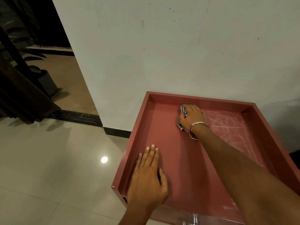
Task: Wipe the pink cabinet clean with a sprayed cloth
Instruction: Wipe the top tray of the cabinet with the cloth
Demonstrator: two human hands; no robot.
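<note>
Cabinet: glossy pink cabinet [211, 101] with a raised rim round its top is standing against the marked white wall [178, 54], filling the lower right of the view.
Cloth: bunched checked dark-and-white cloth [183, 110] is lying on the cabinet's top near the back rim, about midway along it, under the right hand.
Right hand: right hand [192, 116] is reaching to the far part of the top and pressing the cloth down. Its grip is closing over the bundle with curled fingers, and checked fabric is showing past the fingertips and beside the wrist.
Left hand: left hand [147, 176] is resting flat on the near left of the top, just beside the left rim. Its grip is holding nothing, the fingers lying straight and together.
Bangle: thin silver metal bangle [198, 123] is sitting round the right wrist.
Streaks: whitish curved smears [230, 127] are showing on the top to the right of the cloth.
Handle: shiny metal handle [194, 219] is showing on the cabinet's front at the bottom edge of the view.
Floor: pale glossy tiled floor [48, 151] is reflecting a round spot of light [104, 159] to the left of the cabinet.
Far left: dark curtain [21, 95] is hanging there, with a grey plant pot [47, 82] beyond it.
</note>
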